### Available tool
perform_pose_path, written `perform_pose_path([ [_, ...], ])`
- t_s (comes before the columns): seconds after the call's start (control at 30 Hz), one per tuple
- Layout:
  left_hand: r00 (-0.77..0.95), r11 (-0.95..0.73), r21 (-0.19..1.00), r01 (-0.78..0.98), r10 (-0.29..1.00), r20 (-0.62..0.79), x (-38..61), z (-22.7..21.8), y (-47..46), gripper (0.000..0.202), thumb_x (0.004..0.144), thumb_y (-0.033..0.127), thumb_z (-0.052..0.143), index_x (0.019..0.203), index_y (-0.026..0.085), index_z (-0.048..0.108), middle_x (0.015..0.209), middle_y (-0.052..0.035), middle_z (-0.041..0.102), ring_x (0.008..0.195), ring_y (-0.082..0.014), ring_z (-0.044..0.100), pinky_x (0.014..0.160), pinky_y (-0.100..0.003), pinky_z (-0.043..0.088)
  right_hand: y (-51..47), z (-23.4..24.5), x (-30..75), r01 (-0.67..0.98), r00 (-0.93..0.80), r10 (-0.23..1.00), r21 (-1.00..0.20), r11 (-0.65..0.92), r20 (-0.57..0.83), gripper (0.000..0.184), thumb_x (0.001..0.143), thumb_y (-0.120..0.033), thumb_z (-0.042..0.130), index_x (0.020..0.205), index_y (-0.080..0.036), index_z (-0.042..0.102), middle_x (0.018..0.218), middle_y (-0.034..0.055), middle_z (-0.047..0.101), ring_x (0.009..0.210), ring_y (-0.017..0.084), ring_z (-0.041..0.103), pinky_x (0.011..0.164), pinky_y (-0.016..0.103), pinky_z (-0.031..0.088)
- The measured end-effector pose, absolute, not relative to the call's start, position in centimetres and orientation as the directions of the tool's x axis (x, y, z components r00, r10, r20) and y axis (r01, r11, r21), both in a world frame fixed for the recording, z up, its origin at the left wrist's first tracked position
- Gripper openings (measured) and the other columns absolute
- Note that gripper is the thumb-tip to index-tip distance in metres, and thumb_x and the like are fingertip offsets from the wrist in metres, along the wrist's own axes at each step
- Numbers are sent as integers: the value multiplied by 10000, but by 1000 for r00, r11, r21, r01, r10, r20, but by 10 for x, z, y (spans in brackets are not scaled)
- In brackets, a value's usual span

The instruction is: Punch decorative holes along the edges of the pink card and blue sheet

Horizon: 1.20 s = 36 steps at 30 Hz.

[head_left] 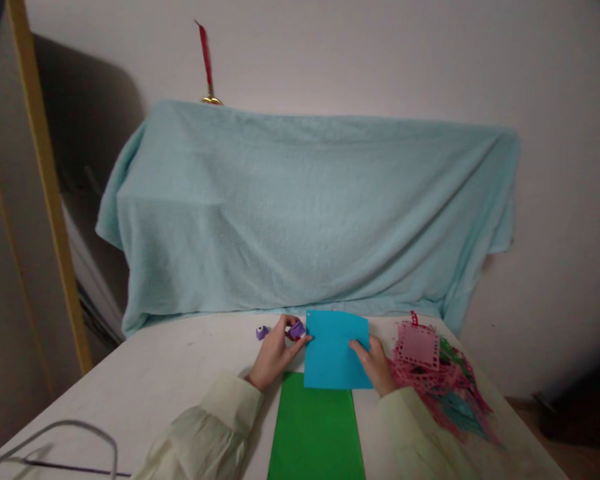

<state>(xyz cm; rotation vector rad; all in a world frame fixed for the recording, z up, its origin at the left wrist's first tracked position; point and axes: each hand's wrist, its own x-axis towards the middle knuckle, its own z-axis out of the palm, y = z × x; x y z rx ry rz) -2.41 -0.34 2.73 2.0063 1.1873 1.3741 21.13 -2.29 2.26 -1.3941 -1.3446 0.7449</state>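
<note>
A square sheet of blue paper (335,363) is held up over the table, with a tiny light mark, perhaps a hole, in its top left corner. My right hand (375,363) pinches its right side, thumb on the front. In my left hand (277,350) is a small purple craft punch (296,329) at the sheet's left edge, and my left thumb reaches that edge. Whether the paper sits inside the punch is hard to make out. A second small purple punch-like piece (261,332) with a white round spot lies just left of that hand.
A green sheet or mat (315,433) lies on the white table (180,373) below the blue paper. At the right is a heap of pink, green and blue cut paper (443,393), topped by a pink square with a punched border (419,345). A grey cable or tube (80,423) curves at front left.
</note>
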Motion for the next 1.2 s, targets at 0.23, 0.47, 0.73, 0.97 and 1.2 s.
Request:
perform_pose_path([
  [0.23,104,-487,735,472,859,502,-26,23,-1,310,731,438,633,819,210,442,724,25,586,662,-144,585,646,-252,440,-26,26,206,331,203,958,-935,128,203,189,726,-340,545,817,-228,666,809,22,685,786,216,602,728,293,452],
  [0.47,102,-488,799,352,868,486,-26,16,6,239,794,390,554,924,225,439,839,6,601,693,-145,609,619,-260,473,-27,21,206,311,270,942,-944,109,197,218,702,-371,561,811,-211,662,840,38,683,831,237,597,753,316,454],
  [0.73,132,-516,800,306,855,501,-25,17,6,187,803,342,533,948,242,468,1052,-21,604,793,-157,627,630,-264,488,-26,23,207,272,292,933,-954,128,209,244,683,-377,565,827,-214,676,832,46,690,827,249,601,753,325,453],
  [0.97,117,-481,795,370,873,473,-27,13,7,259,752,395,602,895,233,460,875,-10,645,643,-158,621,573,-265,464,-22,15,208,292,215,947,-941,170,238,213,705,-365,551,817,-233,675,813,33,684,784,245,600,740,345,446],
  [1.2,105,-481,768,423,868,485,-25,14,3,284,747,422,613,884,227,458,707,30,625,567,-136,589,545,-233,426,-21,12,209,337,260,932,-928,160,255,139,701,-358,559,750,-277,662,811,23,673,838,247,596,760,327,438],
])
